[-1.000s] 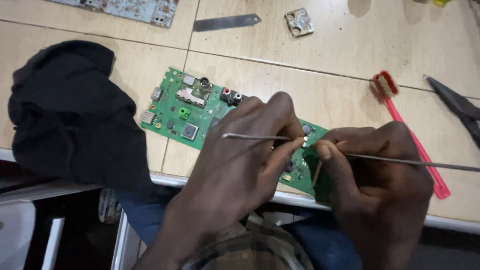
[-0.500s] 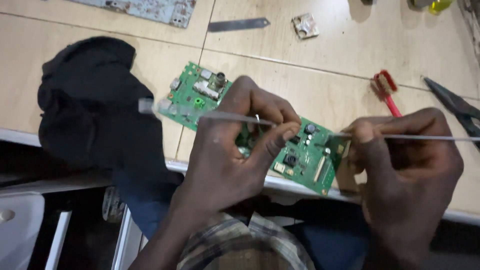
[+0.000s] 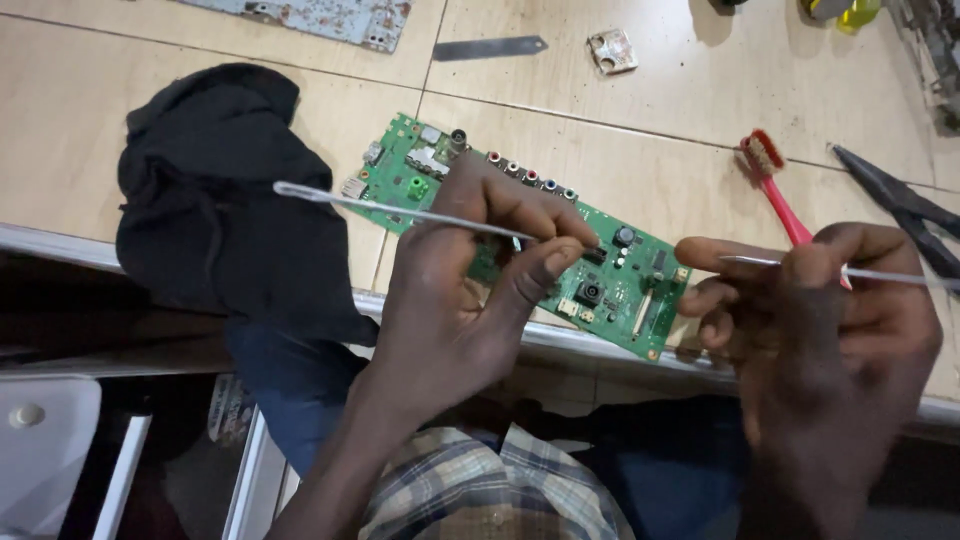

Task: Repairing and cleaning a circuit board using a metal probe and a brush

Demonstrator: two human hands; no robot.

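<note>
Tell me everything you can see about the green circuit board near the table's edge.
The green circuit board is a long rectangle lying flat and slanted on the tan tabletop, its lower right corner at the table's front edge. Its far end carries a silver round connector and a row of small coloured sockets; black chips and pale connectors dot the near end. The left hand rests on its middle, hiding that part, while pinching a thin silvery wire. The right hand hovers beside its right end, apparently apart from it.

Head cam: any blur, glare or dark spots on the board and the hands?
Head view: green circuit board sharp and evenly lit, no glare; left hand in focus, right hand slightly soft; black cloth loses detail; under-table area in deep shadow.
</note>
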